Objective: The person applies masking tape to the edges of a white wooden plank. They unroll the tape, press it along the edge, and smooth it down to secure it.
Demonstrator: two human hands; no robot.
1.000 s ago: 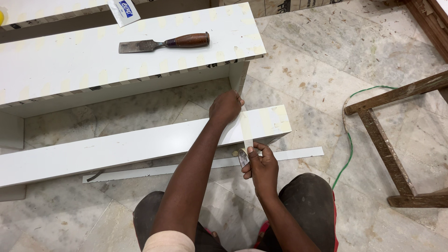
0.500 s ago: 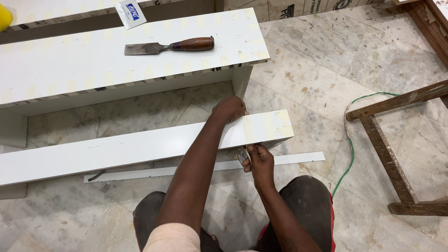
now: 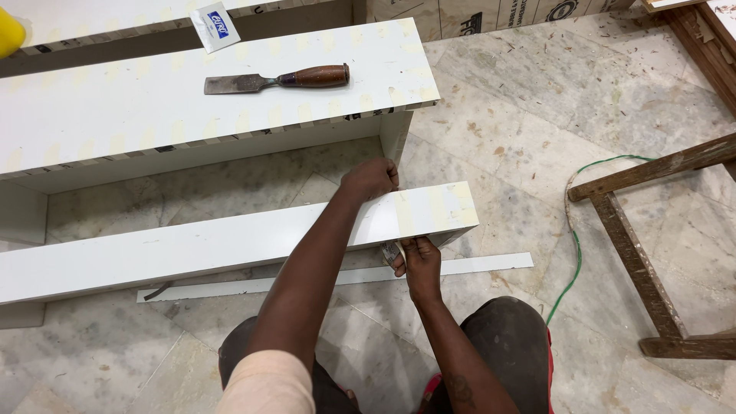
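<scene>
- Left hand (image 3: 371,179) rests, fingers curled, on the far edge of the near white board (image 3: 230,238).
- Right hand (image 3: 418,261) pinches what looks like tape (image 3: 392,251) at the board's front edge.
- Chisel (image 3: 276,80) lies well apart on the far board (image 3: 115,107).

Left hand (image 3: 370,179) slid back along the white panel's (image 3: 230,238) far edge, right hand (image 3: 418,257) (pinching tape) nudged leftward.
</scene>
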